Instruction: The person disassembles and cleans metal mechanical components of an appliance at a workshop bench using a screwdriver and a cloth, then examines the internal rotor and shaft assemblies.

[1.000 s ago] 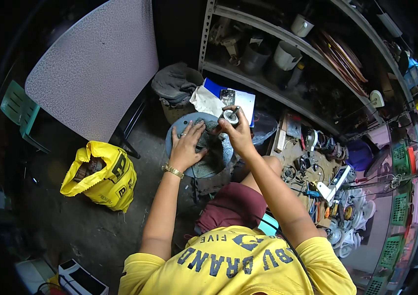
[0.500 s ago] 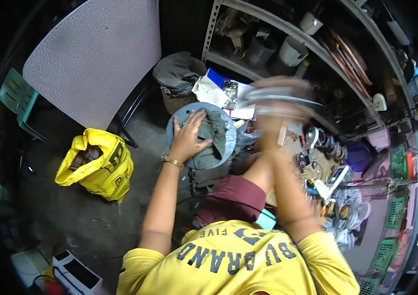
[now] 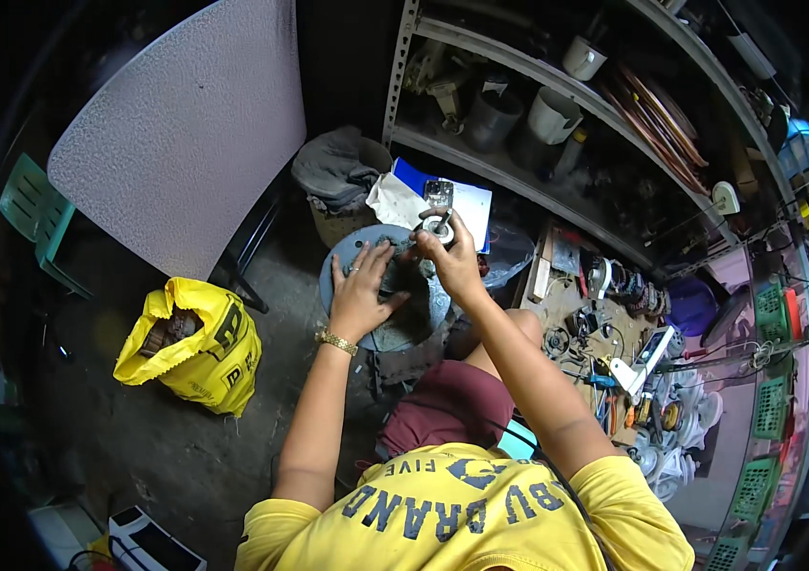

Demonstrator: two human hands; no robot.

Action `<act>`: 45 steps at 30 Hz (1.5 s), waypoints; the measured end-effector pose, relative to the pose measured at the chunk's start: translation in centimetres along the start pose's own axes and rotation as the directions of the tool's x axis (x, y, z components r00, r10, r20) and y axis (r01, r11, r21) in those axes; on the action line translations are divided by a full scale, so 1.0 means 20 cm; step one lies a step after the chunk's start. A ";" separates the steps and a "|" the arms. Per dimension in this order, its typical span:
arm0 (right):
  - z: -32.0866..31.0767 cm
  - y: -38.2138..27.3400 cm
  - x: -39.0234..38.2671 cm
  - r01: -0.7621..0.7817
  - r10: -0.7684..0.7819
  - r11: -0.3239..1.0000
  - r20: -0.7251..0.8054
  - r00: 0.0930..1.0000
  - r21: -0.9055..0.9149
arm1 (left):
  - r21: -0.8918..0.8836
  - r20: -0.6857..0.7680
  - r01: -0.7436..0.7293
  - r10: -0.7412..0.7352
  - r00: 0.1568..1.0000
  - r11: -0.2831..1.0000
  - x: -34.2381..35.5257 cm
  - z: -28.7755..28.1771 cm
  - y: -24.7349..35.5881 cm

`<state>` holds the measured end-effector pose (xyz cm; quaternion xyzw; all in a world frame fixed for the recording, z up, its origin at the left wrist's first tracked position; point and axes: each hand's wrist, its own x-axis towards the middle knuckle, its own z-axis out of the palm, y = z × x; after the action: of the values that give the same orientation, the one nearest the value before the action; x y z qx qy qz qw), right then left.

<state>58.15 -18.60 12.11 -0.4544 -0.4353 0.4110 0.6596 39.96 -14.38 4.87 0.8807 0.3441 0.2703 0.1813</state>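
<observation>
In the head view, the person's left hand lies flat, fingers spread, on top of a round grey metal housing that stands on the floor just in front of their knees; its grip is wide and closes on nothing, the palm simply pressing on the dark middle of the housing. The right hand is raised over the far edge of that housing, its grip narrow, the fingertips pinched around a small round silvery part that looks like a ring or bearing; the part sits at the top of the hand, above the housing's rim and just in front of a white sheet of paper lying on a blue folder. A gold wristband circles the left wrist. To the left on the concrete floor, well apart from the hands, a yellow sack stands open, dark pieces showing in its mouth. Behind the housing a basket heaped with grey cloth leans near a metal shelf rack that carries pots and cups. To the right, small tools and parts lie scattered on a low board.
</observation>
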 end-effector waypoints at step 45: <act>-0.09 0.00 -0.20 0.080 -0.084 0.934 0.004 0.996 -0.349 | 0.150 -0.115 0.219 -0.203 0.972 0.964 -0.17 0.06 0.23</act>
<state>58.63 -22.86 10.92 -0.5479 -0.5163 0.2970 0.5875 41.00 -20.17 5.01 0.8364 0.4653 0.2636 0.1198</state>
